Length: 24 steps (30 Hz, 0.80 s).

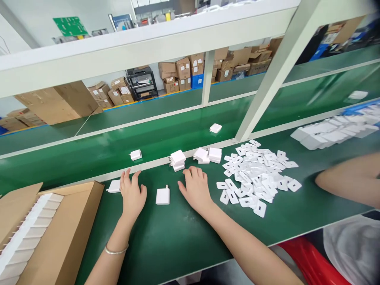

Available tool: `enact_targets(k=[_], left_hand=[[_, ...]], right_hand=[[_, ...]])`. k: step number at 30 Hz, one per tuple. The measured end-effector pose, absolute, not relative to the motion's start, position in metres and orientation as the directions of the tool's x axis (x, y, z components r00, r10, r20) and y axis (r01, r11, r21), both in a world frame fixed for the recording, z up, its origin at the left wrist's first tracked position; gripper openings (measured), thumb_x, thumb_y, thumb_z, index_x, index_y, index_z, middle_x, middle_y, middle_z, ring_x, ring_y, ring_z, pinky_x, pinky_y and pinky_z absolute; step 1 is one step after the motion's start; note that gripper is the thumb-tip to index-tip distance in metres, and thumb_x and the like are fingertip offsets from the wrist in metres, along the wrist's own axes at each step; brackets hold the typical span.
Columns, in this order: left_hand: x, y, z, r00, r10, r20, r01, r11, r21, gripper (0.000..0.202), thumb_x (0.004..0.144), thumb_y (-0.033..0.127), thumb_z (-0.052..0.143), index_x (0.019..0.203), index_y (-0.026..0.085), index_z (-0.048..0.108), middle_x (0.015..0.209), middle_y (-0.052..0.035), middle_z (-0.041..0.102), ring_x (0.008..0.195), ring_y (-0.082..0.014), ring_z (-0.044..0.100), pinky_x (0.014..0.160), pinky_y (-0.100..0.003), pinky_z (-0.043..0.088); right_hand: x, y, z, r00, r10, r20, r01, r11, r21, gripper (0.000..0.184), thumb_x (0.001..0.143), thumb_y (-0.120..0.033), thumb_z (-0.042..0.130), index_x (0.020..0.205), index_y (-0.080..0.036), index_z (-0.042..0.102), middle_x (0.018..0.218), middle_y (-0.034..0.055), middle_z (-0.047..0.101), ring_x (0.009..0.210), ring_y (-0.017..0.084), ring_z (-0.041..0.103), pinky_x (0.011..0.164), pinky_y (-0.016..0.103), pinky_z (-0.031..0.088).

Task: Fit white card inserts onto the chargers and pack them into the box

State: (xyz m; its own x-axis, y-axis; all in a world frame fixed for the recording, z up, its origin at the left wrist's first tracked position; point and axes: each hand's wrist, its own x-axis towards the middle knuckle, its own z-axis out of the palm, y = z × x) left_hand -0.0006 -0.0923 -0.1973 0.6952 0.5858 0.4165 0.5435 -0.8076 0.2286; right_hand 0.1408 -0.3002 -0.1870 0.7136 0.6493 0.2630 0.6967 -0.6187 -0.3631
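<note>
Head view: bare tabletop [178, 245] separates white charger [162, 196] from right hand [197, 190].

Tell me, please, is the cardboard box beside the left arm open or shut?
Open: the inside of the box shows, with a row of white chargers.

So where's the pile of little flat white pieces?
In the head view, the pile of flat white pieces lies on the green table, just to the right of the right hand, near the foot of the pale post.
</note>
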Motion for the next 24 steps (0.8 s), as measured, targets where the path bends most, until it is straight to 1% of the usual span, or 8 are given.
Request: enact_targets(k=[3,5,9,12,14,17,20,24], left_hand=[[0.031,-0.076,-0.194,0.752,0.52,0.405,0.534,-0.841,0.088,0.052,0.092,0.026,0.05,0.142,0.011,0.054,0.158,-0.0218,0.032,0.151,-0.0419,0.023,0.12,-0.059,0.028],[0.055,-0.054,-0.193,0.742,0.553,0.378,0.585,-0.81,0.037,0.058,0.094,0.032,0.051,0.148,0.011,0.049,0.161,-0.0215,0.03,0.15,-0.0435,0.024,0.12,-0.06,0.027],[0.097,-0.008,-0.192,0.666,0.718,0.201,0.722,-0.688,0.068,0.069,0.098,0.043,0.046,0.16,0.013,0.033,0.167,-0.0176,0.025,0.148,-0.047,0.026,0.117,-0.062,0.03],[0.112,0.007,-0.195,0.68,0.727,0.097,0.722,-0.687,0.085,0.063,0.1,0.041,0.042,0.158,0.016,0.038,0.159,-0.0184,0.041,0.139,-0.0465,0.041,0.107,-0.062,0.042],[0.114,0.007,-0.198,0.704,0.707,0.069,0.701,-0.707,0.091,0.057,0.101,0.036,0.039,0.154,0.015,0.042,0.151,-0.0186,0.051,0.135,-0.0432,0.047,0.106,-0.059,0.044],[0.112,0.0,-0.202,0.75,0.657,0.072,0.651,-0.753,0.093,0.053,0.101,0.035,0.041,0.149,0.012,0.046,0.145,-0.019,0.057,0.135,-0.0392,0.048,0.109,-0.053,0.043],[0.115,-0.009,-0.202,0.774,0.627,0.089,0.619,-0.779,0.098,0.056,0.099,0.044,0.047,0.145,0.011,0.048,0.145,-0.0211,0.055,0.134,-0.0396,0.049,0.108,-0.054,0.043],[0.137,-0.022,-0.198,0.774,0.621,0.124,0.602,-0.783,0.158,0.075,0.095,0.052,0.055,0.152,0.007,0.037,0.15,-0.0267,0.047,0.134,-0.0432,0.048,0.108,-0.056,0.041]], right_hand=[[0.166,-0.31,-0.181,0.832,0.511,0.214,0.554,-0.783,-0.283,0.025,0.094,-0.025,0.055,0.11,-0.008,0.064,0.116,0.0203,0.057,0.112,0.036,0.05,0.102,0.057,0.038],[0.185,-0.318,-0.178,0.885,0.429,0.181,0.464,-0.841,-0.279,0.029,0.094,-0.027,0.054,0.113,-0.007,0.063,0.122,0.023,0.056,0.119,0.039,0.048,0.106,0.063,0.032],[0.221,-0.34,-0.177,0.961,0.269,0.069,0.277,-0.913,-0.299,0.044,0.096,-0.036,0.053,0.124,-0.004,0.06,0.143,0.0298,0.044,0.14,0.044,0.034,0.113,0.063,0.026],[0.24,-0.357,-0.175,0.977,0.194,-0.086,0.163,-0.945,-0.284,0.047,0.099,-0.039,0.049,0.127,-0.002,0.059,0.139,0.028,0.049,0.137,0.042,0.041,0.112,0.058,0.031],[0.246,-0.364,-0.173,0.966,0.206,-0.154,0.165,-0.955,-0.248,0.046,0.101,-0.038,0.047,0.129,-0.003,0.059,0.136,0.0259,0.052,0.133,0.039,0.046,0.11,0.054,0.035],[0.244,-0.366,-0.168,0.938,0.284,-0.2,0.243,-0.947,-0.208,0.043,0.101,-0.035,0.048,0.128,-0.003,0.059,0.134,0.0238,0.053,0.13,0.035,0.05,0.106,0.046,0.04],[0.235,-0.362,-0.163,0.9,0.366,-0.236,0.324,-0.925,-0.198,0.037,0.1,-0.033,0.053,0.122,-0.004,0.063,0.13,0.0222,0.055,0.127,0.035,0.053,0.1,0.043,0.044],[0.218,-0.357,-0.156,0.848,0.465,-0.257,0.429,-0.884,-0.183,0.028,0.098,-0.027,0.054,0.115,-0.008,0.065,0.121,0.0193,0.059,0.117,0.035,0.059,0.089,0.041,0.047]])
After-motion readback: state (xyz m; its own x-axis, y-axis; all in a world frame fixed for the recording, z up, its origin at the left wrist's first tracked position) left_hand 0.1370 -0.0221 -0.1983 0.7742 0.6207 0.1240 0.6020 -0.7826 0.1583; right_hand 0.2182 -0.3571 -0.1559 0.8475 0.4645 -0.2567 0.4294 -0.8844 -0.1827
